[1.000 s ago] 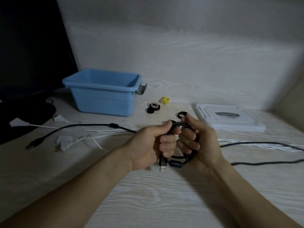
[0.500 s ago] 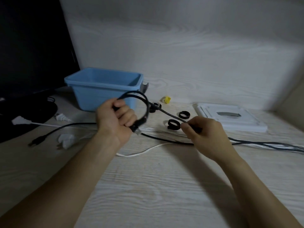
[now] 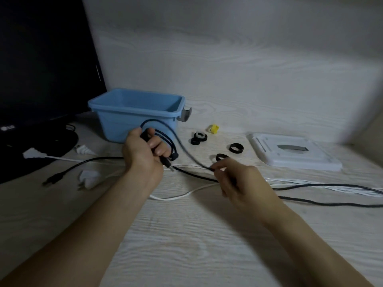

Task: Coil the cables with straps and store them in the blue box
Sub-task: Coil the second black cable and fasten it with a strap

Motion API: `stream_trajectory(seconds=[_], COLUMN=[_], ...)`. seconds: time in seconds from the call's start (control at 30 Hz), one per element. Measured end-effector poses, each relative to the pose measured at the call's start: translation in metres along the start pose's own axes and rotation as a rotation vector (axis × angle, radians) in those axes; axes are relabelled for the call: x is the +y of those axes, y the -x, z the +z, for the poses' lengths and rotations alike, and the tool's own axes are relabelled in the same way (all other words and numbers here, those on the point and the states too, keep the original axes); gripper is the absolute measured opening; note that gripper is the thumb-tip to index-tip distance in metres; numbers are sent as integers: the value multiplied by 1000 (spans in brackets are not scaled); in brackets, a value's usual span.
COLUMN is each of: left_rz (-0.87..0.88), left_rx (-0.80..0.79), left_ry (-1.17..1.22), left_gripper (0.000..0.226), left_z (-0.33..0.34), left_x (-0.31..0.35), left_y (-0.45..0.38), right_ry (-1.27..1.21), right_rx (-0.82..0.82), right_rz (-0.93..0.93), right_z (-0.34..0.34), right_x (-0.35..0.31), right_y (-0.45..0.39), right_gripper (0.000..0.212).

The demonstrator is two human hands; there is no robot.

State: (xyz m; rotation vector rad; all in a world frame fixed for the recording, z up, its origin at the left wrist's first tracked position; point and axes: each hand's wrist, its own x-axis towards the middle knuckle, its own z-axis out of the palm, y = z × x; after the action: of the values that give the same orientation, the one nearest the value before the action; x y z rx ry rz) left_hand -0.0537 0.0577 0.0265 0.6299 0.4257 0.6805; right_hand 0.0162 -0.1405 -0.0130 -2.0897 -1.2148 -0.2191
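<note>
We held the black cable (image 3: 187, 151) between our two hands above the desk (image 3: 186, 235); our left hand (image 3: 145, 154) gripped a few finished loops, fingers curled round them, just in front of the blue box (image 3: 134, 114); our right hand (image 3: 232, 179) pinched the same cable between thumb and fingertips, lower and to the right; the free stretch ran slanting down from the coil to that pinch, then trailed away right across the desk; we judged the next loop would have to travel up and left, toward the left hand; strap rings (image 3: 235, 147) lay just beyond the right hand, the nearer one to reach them.
</note>
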Motion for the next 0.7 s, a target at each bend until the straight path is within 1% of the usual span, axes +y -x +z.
stream_trajectory(seconds=[0.07,0.13,0.2,0.27,0.37,0.43,0.47,0.5,0.53,0.57,0.63,0.7], left_rz=[-3,-15,14,114,320,422,440,426,376,289,62,-130], left_rx=[-79,-149,-230,-310,-425,-506,-551,-591,-628,-669,-761,-869], left_ry=[9,-14,-129,-397,-938,-1202,-1284,-1317,-1286,-1184,-925,-839], left_gripper=[38,36,31,26,25,23,24,26,31,37,50,53], left_z=[4,5,5,2,-1,-3,-4,-4,-4,-4,-4,-4], left_x=[-4,-9,-13,-18,-27,-33,-35,-37,-38,-37,-35,-29], left_y=[2,4,7,8,13,17,20,22,24,25,28,31], right_ry=[88,67,15,-21,-27,-33,-46,-63,-82,-96,-119,-155], right_rx=[-75,-147,-176,-136,-6,59,81,104,135,178,286,378], right_rz=[-61,-104,-121,-126,-137,-134,-138,-142,-141,-140,-118,-79], right_z=[3,4,3,1,-1,-2,-4,-5,-7,-9,-13,-14], right_x=[-1,-5,-10,-13,-11,-9,-9,-9,-9,-9,-9,-9], right_y=[2,3,4,3,0,-2,-2,-3,-3,-3,-3,-2], right_gripper=[13,13,14,17,19,21,22,23,24,24,19,17])
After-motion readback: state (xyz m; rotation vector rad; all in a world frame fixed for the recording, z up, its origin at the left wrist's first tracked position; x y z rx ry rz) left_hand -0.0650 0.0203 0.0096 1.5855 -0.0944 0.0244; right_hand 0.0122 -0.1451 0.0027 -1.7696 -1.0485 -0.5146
